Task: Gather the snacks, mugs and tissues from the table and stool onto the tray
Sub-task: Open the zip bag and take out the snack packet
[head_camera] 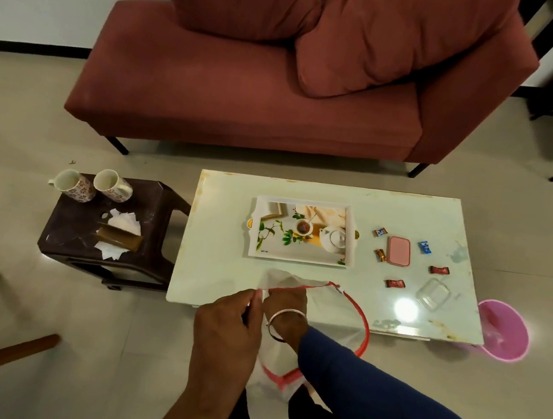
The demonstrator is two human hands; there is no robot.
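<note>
tray [298, 256] sat empty mid-table [220, 265] | wrapped candies [395, 284] lay right of it | two mugs [74, 185], tissues [124, 221] stood on stool [70, 220] | left hand [226, 320] and right hand [286, 305] both pinched white red-rimmed bag [314, 293]

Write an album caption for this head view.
Both hands open a red-trimmed bag beside the empty tray; mugs wait on the stool.

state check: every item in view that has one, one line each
tray: on table, nothing loaded yet
two mugs: upright on stool
tissues: crumpled on stool
wrapped candies: five, scattered on table, right of tray
pink box: closed, flat
clear container: on table, looks empty
white bag with red trim: held open at near table edge
left hand: grip on bag rim
right hand: grip on bag rim
</note>
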